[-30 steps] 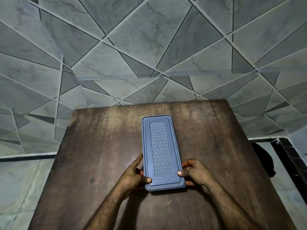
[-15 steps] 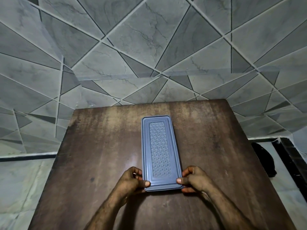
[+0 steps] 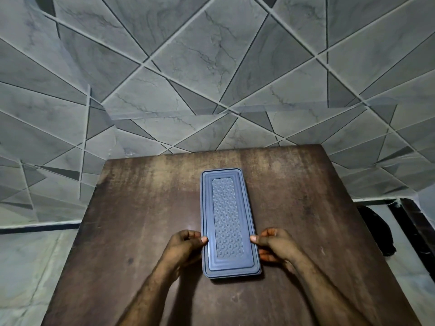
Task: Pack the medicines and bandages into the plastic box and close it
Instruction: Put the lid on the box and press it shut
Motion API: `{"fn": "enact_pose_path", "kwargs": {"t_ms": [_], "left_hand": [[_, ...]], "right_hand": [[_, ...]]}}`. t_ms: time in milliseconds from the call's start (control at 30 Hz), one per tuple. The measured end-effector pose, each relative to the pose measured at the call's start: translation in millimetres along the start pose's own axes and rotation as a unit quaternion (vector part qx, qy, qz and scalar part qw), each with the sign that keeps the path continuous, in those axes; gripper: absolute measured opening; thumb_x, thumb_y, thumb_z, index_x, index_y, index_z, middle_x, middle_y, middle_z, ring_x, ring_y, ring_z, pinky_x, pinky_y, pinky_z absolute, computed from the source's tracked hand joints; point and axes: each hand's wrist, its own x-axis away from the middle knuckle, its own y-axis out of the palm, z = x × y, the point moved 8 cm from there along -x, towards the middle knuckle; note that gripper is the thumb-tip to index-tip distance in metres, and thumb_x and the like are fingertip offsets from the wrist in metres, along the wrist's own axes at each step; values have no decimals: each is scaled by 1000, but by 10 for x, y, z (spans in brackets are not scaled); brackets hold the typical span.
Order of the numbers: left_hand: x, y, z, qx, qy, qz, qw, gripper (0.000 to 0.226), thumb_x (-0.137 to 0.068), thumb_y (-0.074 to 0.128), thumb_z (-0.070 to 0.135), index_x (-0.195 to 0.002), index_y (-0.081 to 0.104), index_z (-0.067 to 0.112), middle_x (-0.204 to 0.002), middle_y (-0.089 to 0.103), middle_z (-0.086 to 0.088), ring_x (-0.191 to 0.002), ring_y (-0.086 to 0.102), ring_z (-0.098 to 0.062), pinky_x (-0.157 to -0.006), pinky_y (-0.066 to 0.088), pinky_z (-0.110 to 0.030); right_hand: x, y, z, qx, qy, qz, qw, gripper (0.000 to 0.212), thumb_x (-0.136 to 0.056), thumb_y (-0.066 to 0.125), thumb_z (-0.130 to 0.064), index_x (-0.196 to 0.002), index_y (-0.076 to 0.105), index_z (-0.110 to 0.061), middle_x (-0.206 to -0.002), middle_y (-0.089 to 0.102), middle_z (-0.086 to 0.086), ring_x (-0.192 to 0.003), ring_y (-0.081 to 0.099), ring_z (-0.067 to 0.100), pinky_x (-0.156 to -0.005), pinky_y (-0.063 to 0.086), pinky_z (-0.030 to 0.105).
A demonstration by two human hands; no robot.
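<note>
The left hand (image 3: 186,243) and right hand (image 3: 274,243) are pinching, fingers curled, the 6 o'clock end of the long grey-blue plastic box (image 3: 227,220) lying mid brown wooden worktop (image 3: 141,208), so its unpressed 12 o'clock end is perhaps not latching.

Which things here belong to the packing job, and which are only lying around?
Job in hand:
- closed plastic box
- left hand and right hand, gripping its near end

Just there:
- table under the box
- dark thing on the floor, too unclear to name
- tiled wall
</note>
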Motion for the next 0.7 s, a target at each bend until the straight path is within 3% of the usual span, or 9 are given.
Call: {"fn": "enact_pose_path", "kwargs": {"t_ms": [133, 267, 400, 500, 567, 633, 700], "left_hand": [[-175, 38, 179, 10, 13, 3, 1000, 16, -83, 68, 4, -98, 66, 1, -86, 73, -13, -72, 68, -20, -62, 57, -29], [-257, 12, 138, 7, -3, 21, 1000, 22, -81, 70, 4, -101, 67, -2, -98, 73, -23, -84, 68, -30, -85, 56, -44], [-302, 19, 116, 4, 12, 61, 998, 11, -80, 69, 0, -91, 67, -3, -79, 73, -20, -66, 68, -26, -62, 57, -32], [-353, -14, 91, -2, 16, 85, 996, 21, -70, 75, 8, -87, 67, -2, -83, 71, -27, -65, 64, -27, -64, 54, -34], [-372, -12, 83, 9, 1, 58, 998, 30, -68, 76, 8, -94, 66, -5, -88, 69, -30, -72, 65, -29, -70, 55, -38], [-362, 3, 85, 19, -18, 22, 999, 27, -76, 73, 2, -100, 66, -6, -91, 70, -23, -79, 66, -27, -73, 57, -36], [-378, 11, 145, 18, -20, -5, 1000, 21, -80, 71, 3, -99, 67, -4, -87, 70, -15, -76, 65, -20, -65, 56, -27]], "right_hand": [[-133, 41, -216, -7, -20, 20, 1000, 24, -75, 79, -15, -74, 55, -15, -63, 64, 0, -58, 57, 12, -61, 53, 27], [-180, 61, -187, -21, -10, 21, 1000, 22, -77, 77, -13, -72, 56, -14, -70, 65, 3, -64, 58, 15, -70, 54, 32], [-226, 47, -213, 16, -34, 59, 998, 21, -79, 75, -12, -71, 55, -11, -66, 62, 6, -58, 55, 15, -58, 52, 29], [-233, 33, -241, 36, -35, 71, 996, 21, -78, 75, -11, -68, 57, -9, -64, 61, 9, -59, 57, 19, -64, 54, 35], [-221, 34, -227, 13, -16, 46, 999, 20, -78, 75, -9, -68, 57, -10, -61, 61, 7, -55, 57, 16, -59, 54, 29], [-208, 40, -201, -3, 7, 16, 1000, 19, -77, 76, -11, -70, 58, -13, -62, 63, 3, -56, 57, 12, -57, 52, 24], [-248, 32, -267, -10, 7, 10, 1000, 20, -76, 78, -15, -70, 58, -16, -64, 64, 0, -58, 56, 11, -59, 51, 24]]}}
